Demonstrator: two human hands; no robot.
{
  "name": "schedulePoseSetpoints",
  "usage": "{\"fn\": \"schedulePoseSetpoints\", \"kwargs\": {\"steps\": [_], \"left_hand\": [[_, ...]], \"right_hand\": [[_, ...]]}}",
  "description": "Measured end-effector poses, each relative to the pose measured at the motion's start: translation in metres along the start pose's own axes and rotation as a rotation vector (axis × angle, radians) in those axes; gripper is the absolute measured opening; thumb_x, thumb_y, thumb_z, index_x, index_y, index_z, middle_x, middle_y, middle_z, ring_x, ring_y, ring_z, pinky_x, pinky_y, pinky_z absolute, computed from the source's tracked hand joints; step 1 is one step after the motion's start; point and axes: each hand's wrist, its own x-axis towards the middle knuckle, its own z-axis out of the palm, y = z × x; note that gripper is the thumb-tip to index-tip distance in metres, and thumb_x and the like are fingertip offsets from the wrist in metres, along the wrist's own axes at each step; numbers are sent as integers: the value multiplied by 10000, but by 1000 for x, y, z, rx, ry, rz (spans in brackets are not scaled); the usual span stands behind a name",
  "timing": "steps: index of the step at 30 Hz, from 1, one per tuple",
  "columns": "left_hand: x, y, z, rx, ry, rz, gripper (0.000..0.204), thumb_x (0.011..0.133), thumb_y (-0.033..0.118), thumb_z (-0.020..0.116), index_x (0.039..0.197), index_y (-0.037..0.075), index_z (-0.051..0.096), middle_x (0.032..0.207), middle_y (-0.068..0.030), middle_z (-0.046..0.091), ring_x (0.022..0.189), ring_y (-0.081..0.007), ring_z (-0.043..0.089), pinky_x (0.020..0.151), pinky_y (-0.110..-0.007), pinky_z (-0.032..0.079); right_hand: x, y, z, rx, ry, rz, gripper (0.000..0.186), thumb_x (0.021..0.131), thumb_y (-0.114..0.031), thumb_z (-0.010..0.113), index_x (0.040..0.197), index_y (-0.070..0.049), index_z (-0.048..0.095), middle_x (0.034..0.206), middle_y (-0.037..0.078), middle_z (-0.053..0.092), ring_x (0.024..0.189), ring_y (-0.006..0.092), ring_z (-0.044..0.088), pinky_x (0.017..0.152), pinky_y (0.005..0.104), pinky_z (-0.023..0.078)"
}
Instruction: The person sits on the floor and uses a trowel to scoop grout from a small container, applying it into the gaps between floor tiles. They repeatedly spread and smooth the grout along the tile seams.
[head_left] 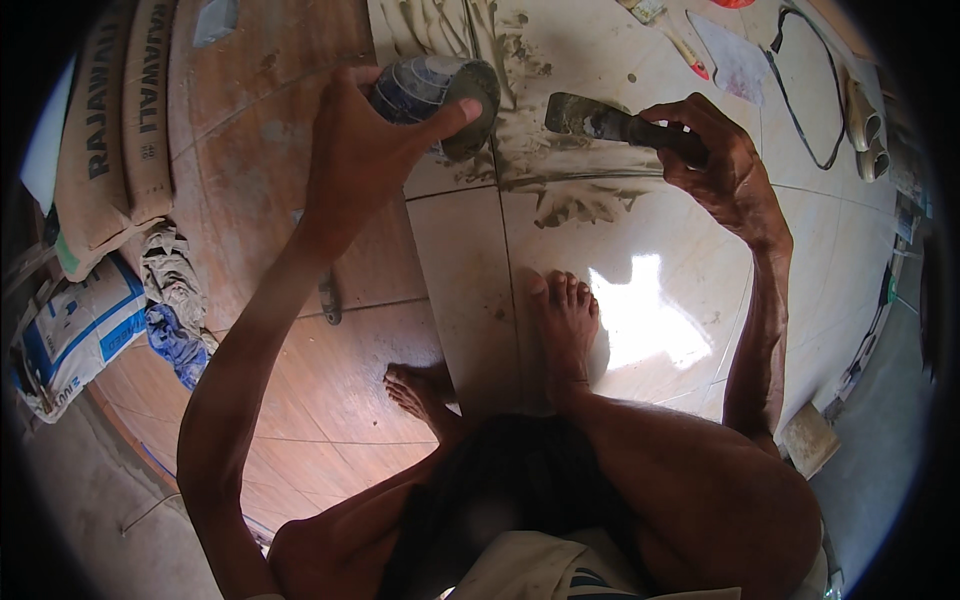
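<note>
My left hand (365, 160) grips a tilted cup-like container (420, 90) with a blue and white outside and grey paste in its opening, above the seam between brownish tiles (250, 140) and white tiles (620, 210). My right hand (715, 165) holds the dark handle of a scraper (590, 118), whose flat blade is coated in grey paste and points left toward the container. Grey paste (580, 200) is smeared along the white tiles' joints below and around the blade. My bare feet rest on the floor, one on each kind of tile.
Brown paper sacks (110, 130), a blue-white bag (85, 325) and crumpled cloths (175, 290) lie at left. A small tool (330, 300) is on the brownish tiles. A brush (665, 40), a white sheet (725, 55), a black cord (830, 140) and shoes (865, 125) are at upper right.
</note>
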Motion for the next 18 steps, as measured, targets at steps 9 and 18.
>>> {"fn": "schedulePoseSetpoints", "kwargs": {"steps": [9, 18], "left_hand": [[-2, -2, 6, 86, 34, 61, 1087, 803, 584, 1007, 1422, -178, 540, 1284, -259, 708, 1154, -269, 753, 966, -359, 637], [-3, 4, 10, 25, -23, -7, 1142, 786, 610, 1003, 1453, -164, 493, 1433, -319, 555, 1341, -386, 616, 1122, -460, 552]], "right_hand": [[-2, 0, -2, -66, -16, -15, 385, 971, 25, 810, 1340, -65, 752, 1042, 26, 653, 794, 130, 638, 726, 359, 567], [-2, -5, 2, -50, -15, 22, 375, 962, 24, 830, 1321, -53, 755, 1011, 10, 629, 807, 117, 667, 731, 357, 576]]}}
